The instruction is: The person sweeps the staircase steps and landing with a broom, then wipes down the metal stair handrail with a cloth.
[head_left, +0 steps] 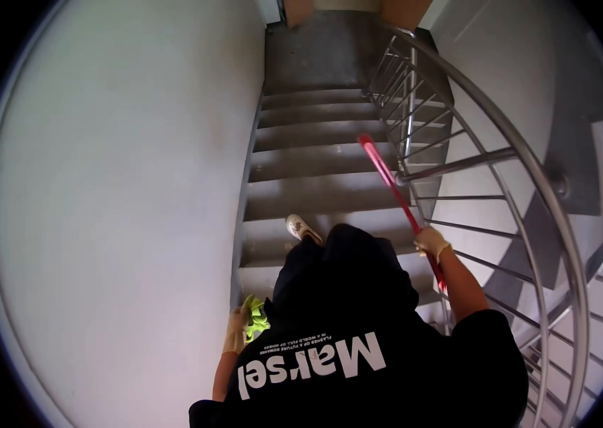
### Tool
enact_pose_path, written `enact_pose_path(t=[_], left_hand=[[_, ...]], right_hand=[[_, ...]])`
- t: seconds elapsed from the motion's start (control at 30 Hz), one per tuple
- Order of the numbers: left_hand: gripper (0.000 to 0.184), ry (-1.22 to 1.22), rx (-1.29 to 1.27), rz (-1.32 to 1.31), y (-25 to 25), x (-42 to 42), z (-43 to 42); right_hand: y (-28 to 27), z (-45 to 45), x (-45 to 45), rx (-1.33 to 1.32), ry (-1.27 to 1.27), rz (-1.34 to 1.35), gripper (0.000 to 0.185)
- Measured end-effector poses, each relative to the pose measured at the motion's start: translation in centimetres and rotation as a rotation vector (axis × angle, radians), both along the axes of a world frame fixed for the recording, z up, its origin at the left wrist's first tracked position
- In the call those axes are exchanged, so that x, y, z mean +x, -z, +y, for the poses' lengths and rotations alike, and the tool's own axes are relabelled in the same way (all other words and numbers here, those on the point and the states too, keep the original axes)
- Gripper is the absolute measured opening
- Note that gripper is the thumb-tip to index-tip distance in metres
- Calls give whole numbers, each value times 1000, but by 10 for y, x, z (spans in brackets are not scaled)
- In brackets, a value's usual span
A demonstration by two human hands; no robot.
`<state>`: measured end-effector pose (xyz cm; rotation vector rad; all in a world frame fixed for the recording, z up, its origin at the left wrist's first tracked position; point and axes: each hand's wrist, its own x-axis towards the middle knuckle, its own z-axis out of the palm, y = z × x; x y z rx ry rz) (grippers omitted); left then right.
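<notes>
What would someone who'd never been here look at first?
Probably the long red stick in the right hand, slanting out over the gray stairs. Next might come the bright yellow-green cloth in the left hand, near the pale wall. Then there's the shiny metal handrail, curving down the right side of the picture.

the right hand [431, 242] grips a red pole [402, 201], a metal railing [576, 267] to that hand's right; the left hand [236, 329] holds yellow-green cloth [257, 321] near a wall [123, 214].
</notes>
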<state>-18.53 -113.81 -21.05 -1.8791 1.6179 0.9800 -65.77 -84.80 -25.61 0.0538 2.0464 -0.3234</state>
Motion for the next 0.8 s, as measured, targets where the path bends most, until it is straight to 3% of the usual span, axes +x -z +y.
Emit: enact_pose_path(t=[0.07,0.1,0.13,0.2,0.23,0.27,0.33,0.4,0.43,0.5,0.6,0.8], left_hand=[[44,-200,38,196,52,13,-31],[39,-261,70,306,63,22,-44],[34,-337,107,412,66,29,-46],[33,-510,35,509,53,26,-27],[33,-419,73,339,27,19,-29],[33,-393,53,275,51,49,-21],[34,-453,45,293,44,56,-10],[36,-486,77,260,39,56,-4],[37,-407,57,162,40,59,-1],[38,-362,2,74,52,62,9],[38,-454,106,190,55,44,20],[34,-638,153,287,49,4,22]], right_hand=[[94,-15,-26,-29,-420,-33,15],[71,-51,-30,-77,-1051,54,12],[71,-81,-24,-59,-1094,26,12],[80,-115,-8,81,212,-47,16],[87,-131,-6,156,18,-112,17],[91,-146,-1,148,0,-115,17],[87,-162,18,-129,-687,-95,23],[66,-184,43,-339,-444,-171,19],[60,-198,48,-333,-454,-173,19],[56,-220,54,-183,331,-440,14],[57,-233,44,-263,376,-610,7],[-9,-261,37,-287,150,-543,11]])
